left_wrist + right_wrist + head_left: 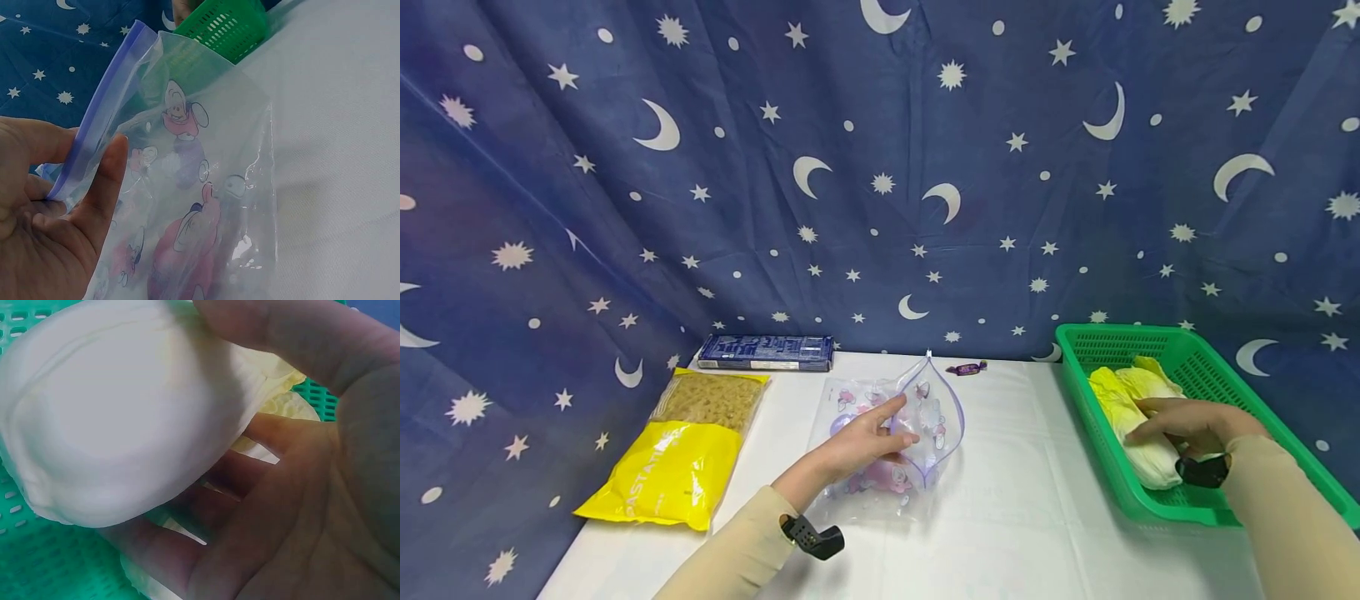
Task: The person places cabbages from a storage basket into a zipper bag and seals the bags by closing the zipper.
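My left hand (867, 439) holds the rim of a clear zip bag (187, 206), thumb on one side of the purple zip strip and fingers on the other. The bag is printed with pink cartoon figures, and its mouth gapes toward the right in the head view. Over the green basket (1131, 492), my right hand (1198, 423) grips a napa cabbage (119, 412), white at the base and yellow at the leaves. The thumb lies on top and the fingers curl beneath. More yellow leaves (1150, 367) show beside it, perhaps a second cabbage, partly hidden.
A yellow bag of pasta (681, 467) lies at the left of the white table (1015, 533). At the back lie a flat dark blue box (767, 352) and a purple-wrapped candy (967, 367). A blue curtain (880, 167) with moons and stars hangs behind.
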A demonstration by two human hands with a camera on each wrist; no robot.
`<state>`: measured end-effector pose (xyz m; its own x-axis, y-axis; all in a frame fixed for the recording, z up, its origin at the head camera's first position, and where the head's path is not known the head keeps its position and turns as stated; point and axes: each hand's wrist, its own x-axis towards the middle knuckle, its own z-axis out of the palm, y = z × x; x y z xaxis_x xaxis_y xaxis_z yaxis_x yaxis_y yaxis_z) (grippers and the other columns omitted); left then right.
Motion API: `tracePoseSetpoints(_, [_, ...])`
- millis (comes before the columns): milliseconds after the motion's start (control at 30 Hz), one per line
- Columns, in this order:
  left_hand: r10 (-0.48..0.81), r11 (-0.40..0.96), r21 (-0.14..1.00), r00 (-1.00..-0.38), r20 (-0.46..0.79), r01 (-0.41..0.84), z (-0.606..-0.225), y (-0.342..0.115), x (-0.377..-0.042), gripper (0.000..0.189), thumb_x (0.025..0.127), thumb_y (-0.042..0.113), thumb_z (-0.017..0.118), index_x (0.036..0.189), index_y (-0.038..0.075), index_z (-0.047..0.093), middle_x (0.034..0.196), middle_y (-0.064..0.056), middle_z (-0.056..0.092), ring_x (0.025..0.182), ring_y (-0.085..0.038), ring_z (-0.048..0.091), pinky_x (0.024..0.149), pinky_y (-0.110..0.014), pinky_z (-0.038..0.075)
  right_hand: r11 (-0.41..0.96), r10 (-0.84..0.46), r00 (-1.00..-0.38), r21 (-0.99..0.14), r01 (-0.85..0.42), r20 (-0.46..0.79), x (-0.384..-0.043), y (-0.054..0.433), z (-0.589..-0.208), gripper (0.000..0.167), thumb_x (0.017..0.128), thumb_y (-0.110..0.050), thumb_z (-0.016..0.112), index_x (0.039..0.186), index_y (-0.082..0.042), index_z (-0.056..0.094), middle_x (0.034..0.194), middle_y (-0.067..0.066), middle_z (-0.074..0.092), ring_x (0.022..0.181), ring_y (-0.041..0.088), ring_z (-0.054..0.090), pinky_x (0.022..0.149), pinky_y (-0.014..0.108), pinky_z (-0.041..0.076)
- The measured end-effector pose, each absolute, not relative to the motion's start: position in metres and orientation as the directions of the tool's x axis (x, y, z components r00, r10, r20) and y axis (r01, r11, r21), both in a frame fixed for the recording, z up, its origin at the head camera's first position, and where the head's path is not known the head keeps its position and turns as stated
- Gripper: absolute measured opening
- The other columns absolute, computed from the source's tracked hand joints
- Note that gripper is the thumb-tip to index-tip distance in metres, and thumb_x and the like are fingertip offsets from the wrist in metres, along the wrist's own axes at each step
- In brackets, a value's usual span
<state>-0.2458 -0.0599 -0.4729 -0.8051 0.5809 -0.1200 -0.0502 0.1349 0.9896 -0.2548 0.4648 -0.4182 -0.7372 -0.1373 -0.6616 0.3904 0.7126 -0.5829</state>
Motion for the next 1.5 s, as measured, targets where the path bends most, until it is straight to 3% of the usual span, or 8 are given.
tracePoseSetpoints(133, [0.567, 0.148, 0.987, -0.813, -0.130, -0.055, -0.472, -0.060, -0.245, 0.078, 0.100, 0.020, 0.067, 0.164, 0.010, 0.023, 0.135, -0.024, 0.061, 0.091, -0.024, 0.072, 0.095, -0.036, 0.055, 0.707, -0.141, -0.740, -0.590, 0.390, -0.658, -0.253, 0.464, -0.420, 0.110, 0.093, -0.031, 0.075, 0.158, 0.007, -0.004, 0.153, 0.048, -0.008, 0.140, 0.065, 0.014, 0.105, 0.069, 0.039])
tracePoseSetpoints(367, [0.569, 0.120, 0.989, -0.810, -0.143, -0.089, -0.474, -0.058, -0.247, 0.075, 0.099, 0.015, 0.063, 0.163, 0.010, 0.025, 0.169, -0.015, 0.018, 0.092, -0.025, 0.072, 0.091, -0.035, 0.058, 0.688, -0.148, -0.744, -0.608, 0.396, -0.652, -0.253, 0.464, -0.423, 0.113, 0.092, -0.030, 0.076, 0.158, 0.008, -0.008, 0.154, 0.045, -0.011, 0.142, 0.064, 0.005, 0.106, 0.074, 0.034])
tracePoseSetpoints(600, [0.574, 0.137, 0.987, -0.805, -0.148, -0.084, -0.474, -0.058, -0.247, 0.073, 0.101, 0.015, 0.060, 0.164, 0.012, 0.023, 0.162, -0.020, 0.032, 0.092, -0.025, 0.071, 0.092, -0.035, 0.057, 0.708, -0.155, -0.757, -0.606, 0.363, -0.634, -0.249, 0.467, -0.418, 0.109, 0.096, -0.037, 0.071, 0.158, 0.009, -0.007, 0.154, 0.047, -0.008, 0.141, 0.064, 0.015, 0.104, 0.070, 0.040])
tracePoseSetpoints(833, [0.569, 0.165, 0.985, -0.812, -0.130, -0.042, -0.474, -0.059, -0.248, 0.073, 0.101, 0.016, 0.061, 0.164, 0.012, 0.023, 0.170, -0.010, 0.017, 0.093, -0.025, 0.072, 0.091, -0.034, 0.056, 0.705, -0.192, -0.762, -0.627, 0.331, -0.618, -0.245, 0.473, -0.402, 0.104, 0.099, -0.037, 0.066, 0.159, 0.007, -0.007, 0.154, 0.047, -0.008, 0.140, 0.065, 0.018, 0.098, 0.065, 0.047])
tracePoseSetpoints(1000, [0.579, 0.180, 0.983, -0.806, -0.122, -0.020, -0.473, -0.060, -0.249, 0.075, 0.100, 0.016, 0.060, 0.165, 0.012, 0.022, 0.165, -0.015, 0.030, 0.093, -0.024, 0.072, 0.092, -0.034, 0.056, 0.668, -0.211, -0.771, -0.664, 0.334, -0.601, -0.242, 0.480, -0.392, 0.101, 0.101, -0.035, 0.063, 0.158, 0.007, -0.009, 0.154, 0.046, 0.000, 0.132, 0.053, 0.040, 0.093, 0.055, 0.054])
tracePoseSetpoints(1133, [0.580, 0.172, 0.985, -0.805, -0.127, -0.032, -0.472, -0.059, -0.249, 0.075, 0.100, 0.017, 0.060, 0.165, 0.013, 0.022, 0.163, -0.015, 0.034, 0.092, -0.024, 0.072, 0.091, -0.033, 0.056, 0.636, -0.241, -0.784, -0.704, 0.318, -0.572, -0.238, 0.486, -0.385, 0.099, 0.103, -0.032, 0.059, 0.158, 0.004, -0.016, 0.155, 0.044, 0.004, 0.130, 0.043, 0.046, 0.093, 0.051, 0.055])
tracePoseSetpoints(1300, [0.581, 0.145, 0.988, -0.805, -0.121, -0.044, -0.472, -0.058, -0.249, 0.071, 0.100, 0.014, 0.059, 0.163, 0.011, 0.027, 0.170, -0.005, 0.016, 0.093, -0.025, 0.072, 0.091, -0.035, 0.058, 0.613, -0.248, -0.805, -0.731, 0.301, -0.539, -0.235, 0.493, -0.379, 0.098, 0.105, -0.030, 0.057, 0.158, 0.002, -0.019, 0.156, 0.042, 0.006, 0.132, 0.043, 0.044, 0.094, 0.049, 0.054])
tracePoseSetpoints(1500, [0.595, 0.146, 0.989, -0.795, -0.119, -0.038, -0.473, -0.058, -0.250, 0.068, 0.101, 0.012, 0.057, 0.162, 0.008, 0.028, 0.171, -0.008, 0.014, 0.094, -0.026, 0.071, 0.091, -0.036, 0.058, 0.627, -0.216, -0.847, -0.734, 0.262, -0.486, -0.235, 0.497, -0.371, 0.098, 0.105, -0.033, 0.056, 0.158, 0.000, -0.020, 0.157, 0.042, -0.005, 0.136, 0.056, 0.030, 0.099, 0.057, 0.051])
